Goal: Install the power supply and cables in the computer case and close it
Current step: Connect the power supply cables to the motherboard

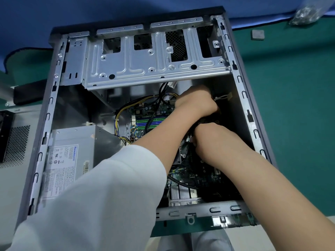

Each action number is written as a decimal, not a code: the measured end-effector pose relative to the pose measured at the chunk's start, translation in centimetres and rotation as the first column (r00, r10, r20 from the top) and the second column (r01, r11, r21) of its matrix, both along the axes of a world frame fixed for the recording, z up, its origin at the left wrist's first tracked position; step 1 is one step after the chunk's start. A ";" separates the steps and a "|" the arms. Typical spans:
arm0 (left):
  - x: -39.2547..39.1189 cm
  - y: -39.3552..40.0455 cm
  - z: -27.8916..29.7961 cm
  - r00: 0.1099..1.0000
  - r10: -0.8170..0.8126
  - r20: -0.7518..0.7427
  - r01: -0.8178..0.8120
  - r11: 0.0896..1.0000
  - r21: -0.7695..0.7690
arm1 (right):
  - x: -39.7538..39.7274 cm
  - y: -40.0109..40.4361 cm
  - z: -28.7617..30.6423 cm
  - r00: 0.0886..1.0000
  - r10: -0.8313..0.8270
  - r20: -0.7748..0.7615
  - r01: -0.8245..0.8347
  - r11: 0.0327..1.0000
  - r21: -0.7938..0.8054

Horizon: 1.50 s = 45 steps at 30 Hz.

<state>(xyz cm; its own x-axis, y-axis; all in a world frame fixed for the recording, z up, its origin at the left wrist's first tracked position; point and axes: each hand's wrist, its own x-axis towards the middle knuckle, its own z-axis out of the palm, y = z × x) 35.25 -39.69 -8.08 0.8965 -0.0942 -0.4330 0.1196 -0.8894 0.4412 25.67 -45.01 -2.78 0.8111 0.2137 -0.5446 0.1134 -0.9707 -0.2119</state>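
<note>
White sleeve (112, 187); "Huntkey" power supply (72, 153)

A dark green felt-like mat (290, 91) covers the work surface on the right, running near to far. Beyond it lies a blue cloth with a dark hemmed edge (108, 11) — it spans the far side and curls round at the far left (over the green). Light is even and soft.

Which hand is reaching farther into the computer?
The left hand, the one with the white sleeve. It reaches up near the metal drive cage, while the right hand works lower, over the motherboard.
</note>
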 end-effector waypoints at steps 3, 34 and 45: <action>0.2 -1.1 0.2 0.999 0.034 -0.002 -0.034 0.999 0.016 | 0.0 0.0 0.2 0.999 -0.021 -0.038 0.022 1.000 0.020; -0.8 -0.4 -0.1 0.993 -0.070 0.093 0.069 0.997 0.020 | 0.1 -0.2 0.6 0.995 0.029 -0.090 -0.027 0.999 0.025; -0.4 0.0 0.0 0.993 -0.099 0.065 0.101 0.994 -0.032 | 0.0 -0.3 0.0 0.999 0.034 -0.035 -0.033 0.999 0.032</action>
